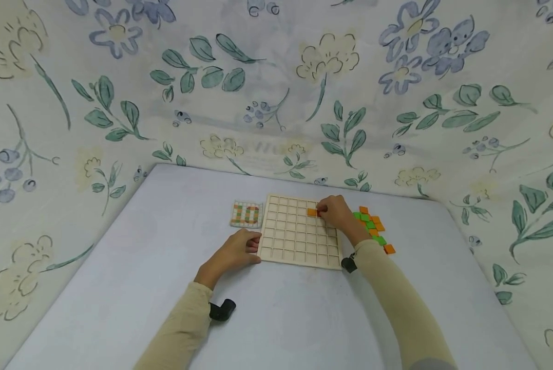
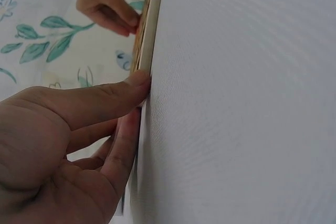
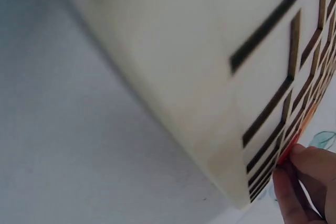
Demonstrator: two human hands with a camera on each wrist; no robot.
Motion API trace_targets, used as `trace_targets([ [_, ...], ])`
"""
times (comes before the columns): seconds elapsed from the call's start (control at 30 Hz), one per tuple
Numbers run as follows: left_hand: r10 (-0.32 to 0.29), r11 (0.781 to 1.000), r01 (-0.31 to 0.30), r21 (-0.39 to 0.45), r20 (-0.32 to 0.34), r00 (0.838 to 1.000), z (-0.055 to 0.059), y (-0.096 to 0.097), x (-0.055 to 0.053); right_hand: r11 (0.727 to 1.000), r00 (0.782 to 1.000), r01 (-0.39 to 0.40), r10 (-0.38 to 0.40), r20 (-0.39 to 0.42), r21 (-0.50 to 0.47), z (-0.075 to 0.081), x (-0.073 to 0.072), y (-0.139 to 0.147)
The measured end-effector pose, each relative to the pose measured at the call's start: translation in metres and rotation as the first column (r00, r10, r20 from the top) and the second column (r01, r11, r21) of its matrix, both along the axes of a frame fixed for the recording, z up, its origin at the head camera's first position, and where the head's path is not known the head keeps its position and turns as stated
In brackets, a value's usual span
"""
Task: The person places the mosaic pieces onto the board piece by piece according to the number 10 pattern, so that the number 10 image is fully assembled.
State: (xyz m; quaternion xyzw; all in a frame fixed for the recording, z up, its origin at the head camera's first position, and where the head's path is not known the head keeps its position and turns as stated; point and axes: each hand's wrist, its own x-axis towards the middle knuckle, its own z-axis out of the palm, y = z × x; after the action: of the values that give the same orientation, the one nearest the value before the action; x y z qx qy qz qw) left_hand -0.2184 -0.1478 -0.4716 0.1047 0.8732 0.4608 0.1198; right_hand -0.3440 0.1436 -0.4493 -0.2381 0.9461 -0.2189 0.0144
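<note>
Right hand [image 1: 336,211] pinching red tile [image 3: 287,149] at far part of wooden grid board [image 1: 299,234]; left hand [image 1: 233,251] holding the board's left edge.
Board flat on white counter [image 1: 276,318], between the hands. Left hand: thumb and bent fingers on the edge, by the board's near-left corner. Right hand: reaches over the board's right side, red tile between thumb and fingers, just right of an orange tile [image 1: 311,211] set in the board's grid. Pattern card [image 1: 246,215] just left of the board, beyond left hand. Loose green and orange tiles [image 1: 380,240] right of the board, beside right forearm. Floral cloth [image 1: 276,67] behind the board.
</note>
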Motion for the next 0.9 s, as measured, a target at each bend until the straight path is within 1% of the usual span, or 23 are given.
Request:
trace_targets([
  [0.07,0.0,1.0,0.0,0.0,-0.007,1.0,0.001,0.001,-0.001,1.0,1.0,-0.015,0.015,-0.001,-0.008,0.002,0.0,0.001],
  [0.13,0.005,1.0,-0.005,-0.004,-0.003,1.0,0.001,0.002,-0.002,1.0,1.0,-0.017,0.018,0.016,-0.026,0.004,0.0,0.005],
  [0.23,0.002,1.0,-0.002,-0.004,-0.001,1.0,0.001,0.002,-0.002,0.997,1.0,-0.002,0.003,0.024,-0.075,0.006,0.0,0.015],
  [0.37,0.001,1.0,-0.001,0.004,-0.001,1.0,0.0,0.003,-0.001,0.99,0.997,0.073,-0.074,0.003,-0.12,0.01,-0.001,0.041],
  [0.43,0.004,1.0,-0.004,0.009,-0.001,1.0,0.0,0.004,-0.001,0.984,0.991,0.13,-0.13,0.011,-0.122,0.013,-0.001,0.057],
  [0.5,0.006,1.0,-0.006,0.007,-0.003,1.0,0.001,0.004,-0.001,0.976,0.982,0.19,-0.186,0.041,-0.103,0.015,0.001,0.074],
  [0.63,0.008,1.0,-0.008,-0.003,-0.009,1.0,0.0,0.004,-0.001,0.96,0.959,0.275,-0.27,0.081,-0.053,0.014,0.006,0.106],
  [0.77,0.006,1.0,-0.007,-0.011,-0.016,1.0,-0.001,0.003,-0.001,0.949,0.946,0.312,-0.306,0.11,-0.045,0.007,0.012,0.126],
  [0.9,0.005,1.0,-0.005,-0.007,-0.01,1.0,0.0,0.002,-0.001,0.949,0.942,0.308,-0.294,0.159,-0.069,0.001,0.016,0.13],
])
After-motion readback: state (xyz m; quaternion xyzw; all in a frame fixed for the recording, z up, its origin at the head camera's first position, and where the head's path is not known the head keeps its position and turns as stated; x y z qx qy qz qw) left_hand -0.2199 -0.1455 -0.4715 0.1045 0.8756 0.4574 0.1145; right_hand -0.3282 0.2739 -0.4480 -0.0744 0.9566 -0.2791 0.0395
